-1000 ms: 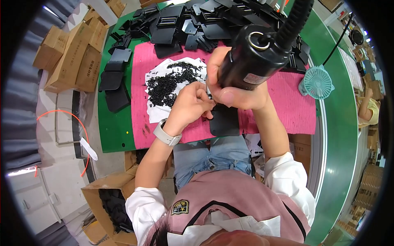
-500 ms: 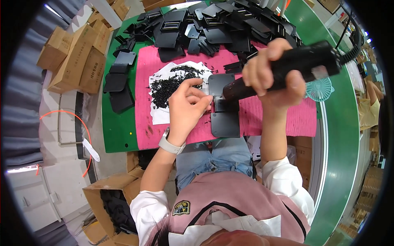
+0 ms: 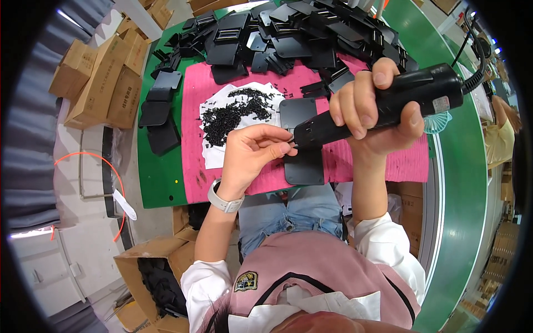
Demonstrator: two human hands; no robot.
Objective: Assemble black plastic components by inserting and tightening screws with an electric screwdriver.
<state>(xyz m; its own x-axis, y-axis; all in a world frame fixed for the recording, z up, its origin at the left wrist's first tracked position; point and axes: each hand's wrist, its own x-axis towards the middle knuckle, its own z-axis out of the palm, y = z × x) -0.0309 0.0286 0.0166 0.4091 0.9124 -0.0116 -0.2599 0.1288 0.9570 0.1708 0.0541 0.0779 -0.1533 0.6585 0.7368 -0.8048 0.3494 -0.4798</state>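
My right hand is wrapped round a black corded electric screwdriver, its nose pointing left and down over the black plates. My left hand is closed in a pinch at that nose, holding what looks like a small black screw, mostly hidden by the fingertips. Under the tool lie two flat black plates, the upper plate and the lower plate; the tool and fingers cover the part between them. Left of the plates, a pile of small black screws is spread on a white cloth.
A heap of black plates and brackets fills the far side of the green table. More plates lie at the left. A pink mat is beneath the work. A teal slotted dish sits right; an open carton stands lower left.
My left hand has moved slightly right, bringing its pinched fingertips to the screwdriver's nose. The screwdriver has shifted a little left at its nose, with its rear end lower.
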